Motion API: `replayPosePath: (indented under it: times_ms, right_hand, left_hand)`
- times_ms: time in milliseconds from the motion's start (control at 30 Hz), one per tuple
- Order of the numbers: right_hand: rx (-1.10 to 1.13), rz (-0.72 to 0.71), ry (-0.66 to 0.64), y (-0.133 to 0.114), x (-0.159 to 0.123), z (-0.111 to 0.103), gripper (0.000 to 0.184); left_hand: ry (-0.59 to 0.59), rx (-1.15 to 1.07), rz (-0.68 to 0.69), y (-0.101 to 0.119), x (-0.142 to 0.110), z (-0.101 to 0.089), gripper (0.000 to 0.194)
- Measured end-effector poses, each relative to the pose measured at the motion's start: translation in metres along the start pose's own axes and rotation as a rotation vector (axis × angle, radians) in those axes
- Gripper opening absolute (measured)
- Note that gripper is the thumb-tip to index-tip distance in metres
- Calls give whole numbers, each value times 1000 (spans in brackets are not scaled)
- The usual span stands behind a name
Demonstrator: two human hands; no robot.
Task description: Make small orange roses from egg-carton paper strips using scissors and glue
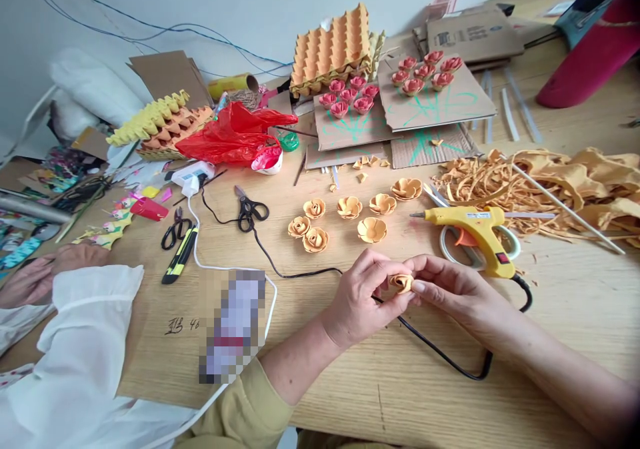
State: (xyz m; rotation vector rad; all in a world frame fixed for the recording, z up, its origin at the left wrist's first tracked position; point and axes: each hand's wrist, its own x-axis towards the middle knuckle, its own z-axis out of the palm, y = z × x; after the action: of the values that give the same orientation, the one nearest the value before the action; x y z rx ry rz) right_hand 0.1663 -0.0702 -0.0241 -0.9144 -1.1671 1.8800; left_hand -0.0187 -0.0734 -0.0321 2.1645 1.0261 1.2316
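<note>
Between the fingertips of both hands is a small rolled orange-yellow rosebud (401, 284), seemingly of egg-carton pulp. My left hand (361, 296) pinches it from the left, and my right hand (453, 292) holds its right side with thumb and fingers. Just beyond them lie several orange-yellow flowers; some have rolled centres, like the rose (315, 239), while an open petal cup (372, 230) has none. A yellow hot glue gun (470, 229) rests to the right, on top of white-handled scissors (443, 242).
Carton scraps (480, 182) are heaped at the right. Pink roses (353, 96) stand on cardboard sheets (435, 106) behind. Black scissors (247, 209), a box cutter (181, 256) and a pixelated object (233, 326) lie left. A black cord (440, 356) loops near my hands. A co-worker's white sleeve (95, 322) is at left.
</note>
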Motion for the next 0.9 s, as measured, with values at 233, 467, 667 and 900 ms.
replayPosePath:
  times_ms: [233, 467, 667, 900]
  right_hand:
    - [9, -10, 4, -1, -2, 1, 22]
    - [9, -20, 1, 5, -2, -2, 18]
    - [45, -36, -31, 5, -2, 0, 20]
    - [13, -54, 3, 3, -2, 0, 26]
  left_hand:
    - [-5, -14, -7, 1, 1, -1, 18]
    - [-15, 16, -17, 7, 2, -1, 15]
    - [20, 6, 15, 8, 2, 1, 17]
    - [11, -4, 16, 5, -1, 3, 19]
